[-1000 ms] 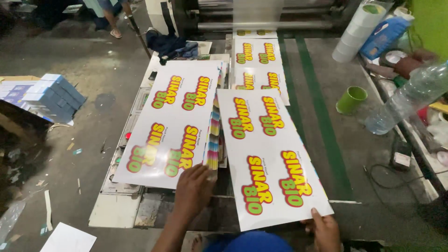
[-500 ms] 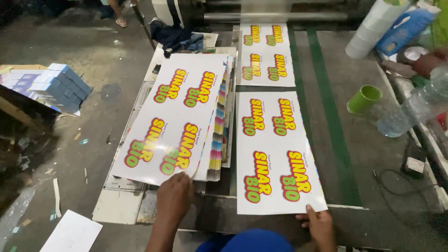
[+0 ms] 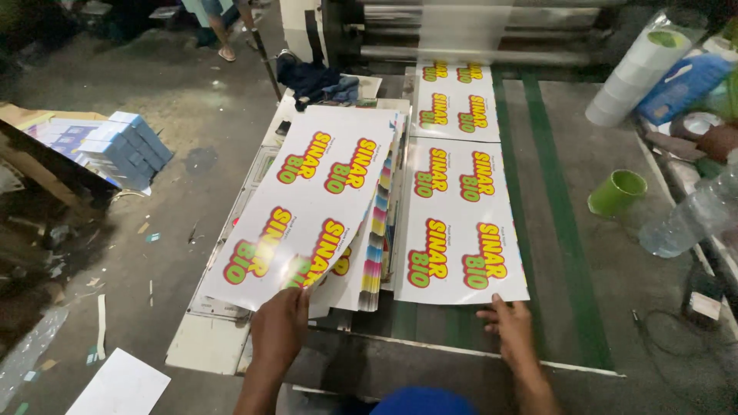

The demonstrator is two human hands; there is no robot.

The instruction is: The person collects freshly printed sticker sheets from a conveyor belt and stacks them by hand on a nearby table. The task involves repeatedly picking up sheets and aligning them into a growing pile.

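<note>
Person's own body, head view: two forearms enter from the bottom edge, both bare, no sleeves visible. Left hand (image 3: 280, 329) bare: no glove, no ring or watch seen. Right hand (image 3: 509, 330) bare likewise, wrist uncovered. Between the forearms, at the bottom edge, a rounded patch of bright blue garment (image 3: 421, 401); its kind cannot be told from this angle.

Glossy printed sheet (image 3: 461, 223) flat beside stacked sheets (image 3: 315, 207)
</note>
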